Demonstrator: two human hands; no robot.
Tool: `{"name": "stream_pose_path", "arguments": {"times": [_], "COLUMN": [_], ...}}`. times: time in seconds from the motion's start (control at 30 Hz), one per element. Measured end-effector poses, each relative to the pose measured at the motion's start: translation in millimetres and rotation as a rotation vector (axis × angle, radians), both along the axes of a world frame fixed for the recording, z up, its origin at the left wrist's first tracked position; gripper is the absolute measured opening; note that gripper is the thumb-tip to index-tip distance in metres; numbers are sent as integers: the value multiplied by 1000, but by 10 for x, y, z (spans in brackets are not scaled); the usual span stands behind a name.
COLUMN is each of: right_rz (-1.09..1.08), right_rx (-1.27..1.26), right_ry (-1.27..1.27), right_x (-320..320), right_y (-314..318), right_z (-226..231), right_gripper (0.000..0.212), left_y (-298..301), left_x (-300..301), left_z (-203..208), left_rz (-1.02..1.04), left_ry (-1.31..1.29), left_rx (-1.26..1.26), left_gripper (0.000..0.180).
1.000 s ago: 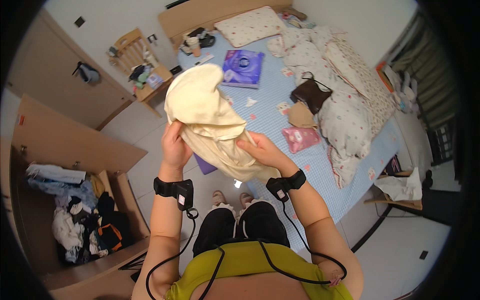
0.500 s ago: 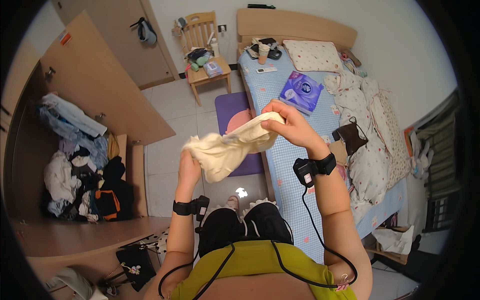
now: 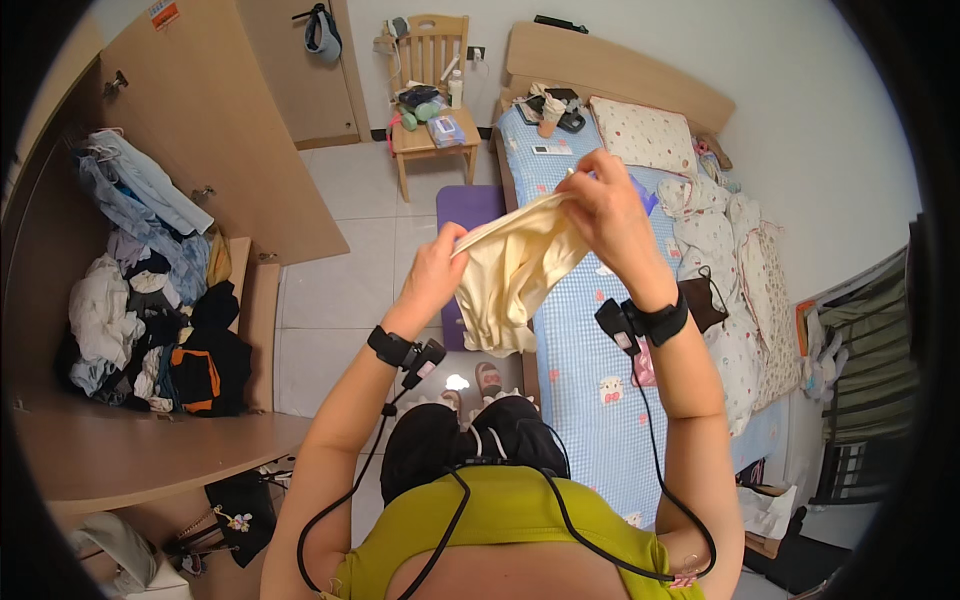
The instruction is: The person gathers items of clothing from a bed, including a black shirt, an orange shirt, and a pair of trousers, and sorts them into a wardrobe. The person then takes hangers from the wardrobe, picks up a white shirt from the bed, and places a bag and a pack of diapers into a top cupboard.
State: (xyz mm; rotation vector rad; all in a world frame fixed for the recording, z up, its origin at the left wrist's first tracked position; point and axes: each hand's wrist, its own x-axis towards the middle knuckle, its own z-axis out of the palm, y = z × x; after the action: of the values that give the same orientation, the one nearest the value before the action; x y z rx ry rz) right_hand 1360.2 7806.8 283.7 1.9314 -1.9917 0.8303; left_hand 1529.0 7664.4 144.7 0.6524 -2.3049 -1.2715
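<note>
The cream cloth hangs in front of the person, between the two hands, its upper edge stretched in a slanting line and the rest dropping in loose folds. The left hand has its fingers closed in a pinch on one end of that edge; the right hand grips the other end, fingers bunched. In the view, the cloth overlaps the purple mat and the side of the bed; whether it touches the bed is hard to tell. To handle it well, I would level the two grips so the edge runs straight, pull gently outward rather than hard, since the fabric looks thin and soft, and let the folds fall free. A little clearance from the bed should help prevent snagging.
</note>
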Motion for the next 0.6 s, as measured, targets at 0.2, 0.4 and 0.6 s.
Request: {"name": "stream_pose_path", "arguments": {"times": [0.2,0.4,0.6], "right_rz": [-701,-744,-686], "right_rx": [193,345,279], "right_ry": [222,245,23], "right_x": [-531,-907,-834], "right_y": [161,297,168], "right_z": [-455,-1141,-1371], "right_gripper": [16,17,24], "left_y": [-364,-725,-1095], "left_x": [-77,-225,-363], "left_z": [-671,-193,-66], "left_rz": [177,289,390], "left_ry": [-228,-77,-34], "left_rx": [-291,-273,181], "left_gripper": [15,23,37]}}
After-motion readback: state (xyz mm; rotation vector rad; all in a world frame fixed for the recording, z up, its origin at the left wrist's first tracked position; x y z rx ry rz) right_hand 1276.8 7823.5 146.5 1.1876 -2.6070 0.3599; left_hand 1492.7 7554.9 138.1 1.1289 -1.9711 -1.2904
